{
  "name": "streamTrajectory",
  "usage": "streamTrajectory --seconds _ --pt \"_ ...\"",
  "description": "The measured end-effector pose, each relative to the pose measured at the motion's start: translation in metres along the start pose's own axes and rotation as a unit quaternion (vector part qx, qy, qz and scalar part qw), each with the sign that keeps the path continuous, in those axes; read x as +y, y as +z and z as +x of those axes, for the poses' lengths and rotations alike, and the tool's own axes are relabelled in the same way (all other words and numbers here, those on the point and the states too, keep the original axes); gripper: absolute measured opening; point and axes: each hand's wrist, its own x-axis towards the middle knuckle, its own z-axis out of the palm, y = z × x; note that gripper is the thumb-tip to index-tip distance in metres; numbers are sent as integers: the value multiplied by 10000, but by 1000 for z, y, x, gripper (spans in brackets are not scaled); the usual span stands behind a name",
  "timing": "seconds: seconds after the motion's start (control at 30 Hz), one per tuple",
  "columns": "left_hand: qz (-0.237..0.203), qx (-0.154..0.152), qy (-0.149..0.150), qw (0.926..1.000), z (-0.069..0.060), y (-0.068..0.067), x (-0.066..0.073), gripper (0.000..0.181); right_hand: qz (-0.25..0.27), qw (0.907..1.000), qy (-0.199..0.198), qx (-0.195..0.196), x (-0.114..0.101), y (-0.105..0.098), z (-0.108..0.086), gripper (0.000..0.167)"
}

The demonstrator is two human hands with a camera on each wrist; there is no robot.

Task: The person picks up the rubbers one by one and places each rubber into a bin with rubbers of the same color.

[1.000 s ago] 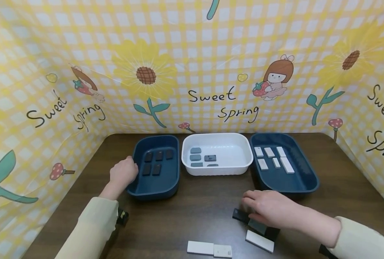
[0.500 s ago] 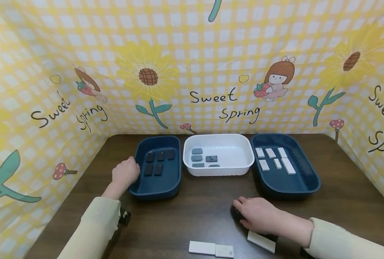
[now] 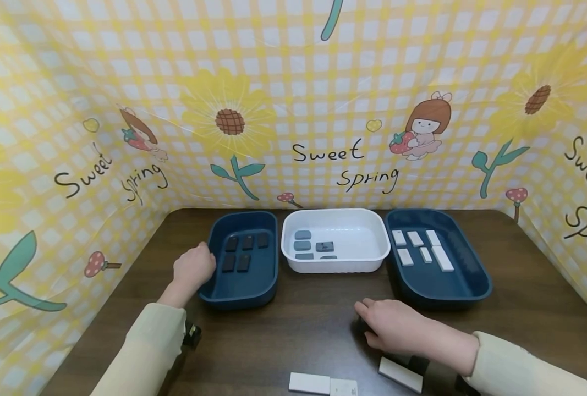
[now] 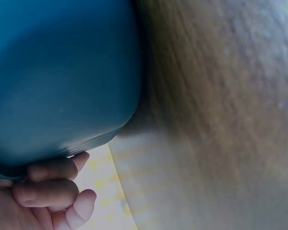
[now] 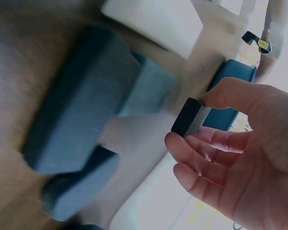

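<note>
A: How does the black block [image 5: 185,116] look, and where is it?

B: From left to right: at the left side of the desk [image 3: 293,324], the left hand [image 3: 193,268] grips the left rim of the left blue tray [image 3: 239,289], where five dark tiles [image 3: 243,263] lie. At the middle of the far edge, a white tray [image 3: 335,266] carries grey tiles [image 3: 302,246]. Toward the near right corner, the right hand [image 3: 394,327] pinches the black block between thumb and fingertips; it is a small cuboid, dark on one face, greyer along the side. By the far right corner, the right blue tray [image 3: 437,286] carries white tiles [image 3: 442,258].

A: What differs from one second earlier?

B: The left hand matches. The right hand lies farther left; a black piece before its fingers no longer shows on the desk.

A: What can be read?

B: "Sweet Spring", at left and centre of the cloth [image 3: 323,82]; print on a white slab [image 3: 344,388] at the near edge is too small.
</note>
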Motion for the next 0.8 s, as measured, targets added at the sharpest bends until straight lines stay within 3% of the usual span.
streamTrajectory --seconds 0.33,0.6,0.8 --pt "-15 -22 29 10000 -1 4 0 36 -160 9974 -307 634 -13 -12 18 28" --pt "-73 24 122 9999 -2 2 -1 33 -363 9884 -809 1233 -31 -31 48 26" --pt "-60 -17 91 9999 -1 0 0 34 -371 9871 -795 1340 -43 -48 72 28"
